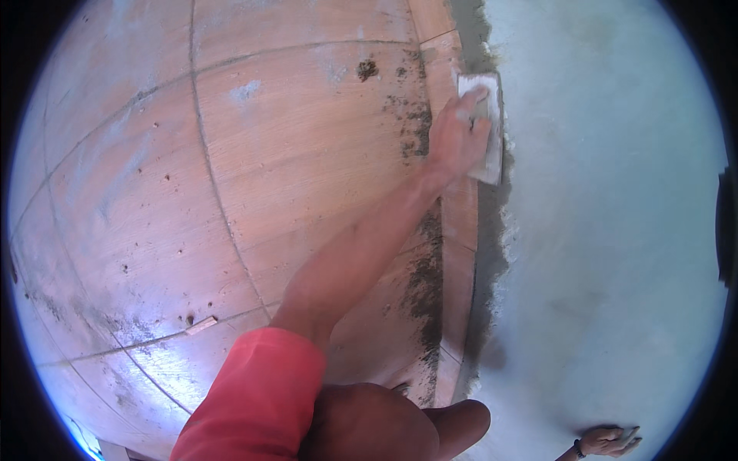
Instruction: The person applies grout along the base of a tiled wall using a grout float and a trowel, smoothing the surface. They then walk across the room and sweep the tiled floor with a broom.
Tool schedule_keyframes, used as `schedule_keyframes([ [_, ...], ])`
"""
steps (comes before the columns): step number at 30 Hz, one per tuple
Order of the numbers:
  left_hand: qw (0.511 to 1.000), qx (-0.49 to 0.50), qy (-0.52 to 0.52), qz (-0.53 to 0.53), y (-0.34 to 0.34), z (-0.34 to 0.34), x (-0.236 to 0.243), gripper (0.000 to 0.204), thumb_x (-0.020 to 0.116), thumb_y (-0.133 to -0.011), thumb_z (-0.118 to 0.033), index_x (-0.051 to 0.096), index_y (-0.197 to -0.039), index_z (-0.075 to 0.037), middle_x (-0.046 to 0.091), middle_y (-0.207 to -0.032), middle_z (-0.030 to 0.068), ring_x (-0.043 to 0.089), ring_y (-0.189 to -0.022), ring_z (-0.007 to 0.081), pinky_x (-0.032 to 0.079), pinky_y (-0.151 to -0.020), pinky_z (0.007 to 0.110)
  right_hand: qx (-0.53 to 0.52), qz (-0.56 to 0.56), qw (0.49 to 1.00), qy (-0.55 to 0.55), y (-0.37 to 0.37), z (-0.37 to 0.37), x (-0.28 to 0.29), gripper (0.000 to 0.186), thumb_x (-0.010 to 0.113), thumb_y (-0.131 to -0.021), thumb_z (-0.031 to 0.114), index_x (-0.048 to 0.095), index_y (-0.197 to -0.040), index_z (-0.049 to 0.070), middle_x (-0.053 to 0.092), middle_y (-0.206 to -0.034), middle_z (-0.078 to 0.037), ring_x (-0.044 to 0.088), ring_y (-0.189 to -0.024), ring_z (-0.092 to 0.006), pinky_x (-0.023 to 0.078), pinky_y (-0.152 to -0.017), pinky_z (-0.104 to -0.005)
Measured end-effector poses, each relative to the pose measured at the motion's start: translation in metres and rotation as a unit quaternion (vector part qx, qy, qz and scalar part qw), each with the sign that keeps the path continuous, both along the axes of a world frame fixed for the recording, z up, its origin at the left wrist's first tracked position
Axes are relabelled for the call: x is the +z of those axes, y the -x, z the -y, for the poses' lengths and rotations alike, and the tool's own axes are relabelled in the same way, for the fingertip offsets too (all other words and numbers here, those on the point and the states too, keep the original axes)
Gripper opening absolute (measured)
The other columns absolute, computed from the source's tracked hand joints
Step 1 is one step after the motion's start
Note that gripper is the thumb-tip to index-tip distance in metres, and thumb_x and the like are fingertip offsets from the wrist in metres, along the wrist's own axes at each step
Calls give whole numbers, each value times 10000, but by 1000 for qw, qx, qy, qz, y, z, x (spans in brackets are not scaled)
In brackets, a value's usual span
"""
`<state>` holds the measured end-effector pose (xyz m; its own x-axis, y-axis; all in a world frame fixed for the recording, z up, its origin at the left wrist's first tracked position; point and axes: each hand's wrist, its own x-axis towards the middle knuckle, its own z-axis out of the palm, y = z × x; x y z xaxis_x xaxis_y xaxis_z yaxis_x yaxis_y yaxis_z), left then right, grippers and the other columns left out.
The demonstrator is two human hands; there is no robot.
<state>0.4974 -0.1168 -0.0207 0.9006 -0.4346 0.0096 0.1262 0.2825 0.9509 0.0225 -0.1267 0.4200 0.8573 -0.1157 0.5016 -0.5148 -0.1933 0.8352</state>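
My left hand (453, 134) reaches far forward, its fingers pressed on a white rectangular sponge block (493, 161). The block lies against the dark grey mortar joint (492, 253) between a narrow strip of wood-coloured skirting tile (459, 230) and a pale blue-green plastered wall (615, 192). My arm runs from a red sleeve (257, 399) at the lower middle. At the lower right, my right hand (609, 441), with a dark band at the wrist, rests against the wall with fingers spread and holds nothing.
Large wood-coloured floor tiles (292, 146) with thin grey joints fill the left. Dark mortar smears (423, 288) dot the tiles along the skirting. A small pale chip (201, 325) lies on the floor at lower left. My bent knee (384, 419) is at the bottom.
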Motion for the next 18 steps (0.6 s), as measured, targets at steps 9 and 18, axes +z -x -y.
schedule_keyframes([
  [9, 999, -20, -9, 41, 25, -6, -12, 465, 477, -773, -80, 495, -1235, -37, 511, -1232, 198, 500, -1137, 295, 380, -970, 313, -43, 14, 999, 16, 2, 2, 6, 583, 331, -956, 359, 250, -1355, -58, 182, -1429, -248, 190, -1316, -398, 167, -1058, -542],
  [18, 993, 35, 15, 111, 36, -4, -15, 462, 511, -780, -163, 495, -1237, -100, 536, -1165, 197, 527, -1063, 329, 408, -942, 341, -12, 1, 999, 42, -26, -8, -6, 534, 321, -964, 325, 298, -1340, -53, 197, -1417, -261, 204, -1308, -407, 183, -1048, -543],
])
